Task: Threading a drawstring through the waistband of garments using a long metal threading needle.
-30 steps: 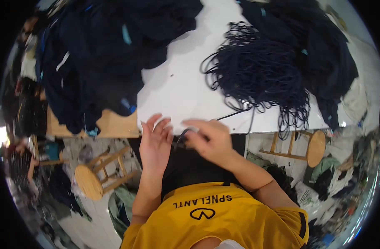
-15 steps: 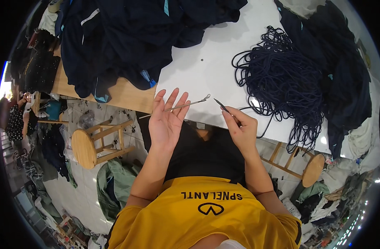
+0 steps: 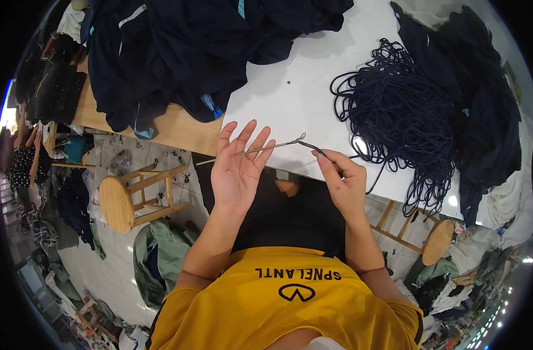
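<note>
The hands have lifted apart: the left hand (image 3: 238, 169), open flat, is balancing a thin metal rod (image 3: 266, 148); at 3 o'clock, the right hand (image 3: 343, 184) is pinching a dark cord (image 3: 320, 151) at its loop, near the counter (image 3: 289, 99).

Heap of dark navy garments (image 3: 185, 52) on white worktop (image 3: 295, 87), left of its bare middle. Round wooden stool (image 3: 123, 201) on tiled floor below worktop's left edge; second round wooden stool (image 3: 429, 242) below right edge.

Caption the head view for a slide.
Left hand steadies a thin metal threading tool; right hand feeds navy cord.
</note>
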The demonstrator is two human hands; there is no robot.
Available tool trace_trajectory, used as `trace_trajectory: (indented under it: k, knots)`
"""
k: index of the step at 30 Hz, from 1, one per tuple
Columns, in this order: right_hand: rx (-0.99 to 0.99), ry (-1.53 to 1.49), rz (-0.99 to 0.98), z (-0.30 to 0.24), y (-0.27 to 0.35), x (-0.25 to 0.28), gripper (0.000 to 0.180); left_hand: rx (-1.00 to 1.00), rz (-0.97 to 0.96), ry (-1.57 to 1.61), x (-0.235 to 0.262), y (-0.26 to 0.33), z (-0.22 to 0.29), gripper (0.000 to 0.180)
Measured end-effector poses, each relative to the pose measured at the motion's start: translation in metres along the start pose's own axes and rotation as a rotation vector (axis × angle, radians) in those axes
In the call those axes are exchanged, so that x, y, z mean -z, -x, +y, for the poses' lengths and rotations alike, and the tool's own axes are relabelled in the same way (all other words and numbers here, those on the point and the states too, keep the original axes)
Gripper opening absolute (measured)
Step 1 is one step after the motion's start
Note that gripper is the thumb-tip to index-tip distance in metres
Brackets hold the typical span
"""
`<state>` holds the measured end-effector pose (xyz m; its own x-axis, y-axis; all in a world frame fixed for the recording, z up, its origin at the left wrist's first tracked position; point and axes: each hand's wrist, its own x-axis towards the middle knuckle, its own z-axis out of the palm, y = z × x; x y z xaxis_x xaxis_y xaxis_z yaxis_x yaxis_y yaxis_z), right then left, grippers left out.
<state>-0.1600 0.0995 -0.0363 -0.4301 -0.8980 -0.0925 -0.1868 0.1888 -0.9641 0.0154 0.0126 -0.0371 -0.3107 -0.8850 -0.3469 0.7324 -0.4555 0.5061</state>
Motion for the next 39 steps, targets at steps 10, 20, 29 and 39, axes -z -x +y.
trace_trajectory:
  k: [10, 20, 29, 39]
  knots:
    - [-0.074, -0.17, -0.006, -0.004, -0.005, 0.003, 0.017, -0.01, -0.019, -0.047, -0.011, 0.006, 0.002, 0.041]
    - [-0.101, -0.239, 0.003, -0.006, -0.005, 0.009, 0.017, -0.016, -0.016, -0.034, -0.007, 0.005, -0.004, 0.04]
    - [-0.092, -0.202, -0.015, -0.005, -0.004, 0.01, 0.016, -0.011, -0.039, -0.043, -0.008, 0.007, -0.003, 0.039]
    - [-0.109, -0.102, -0.107, -0.003, -0.004, 0.0, 0.019, 0.019, -0.063, -0.044, -0.016, 0.014, -0.005, 0.039]
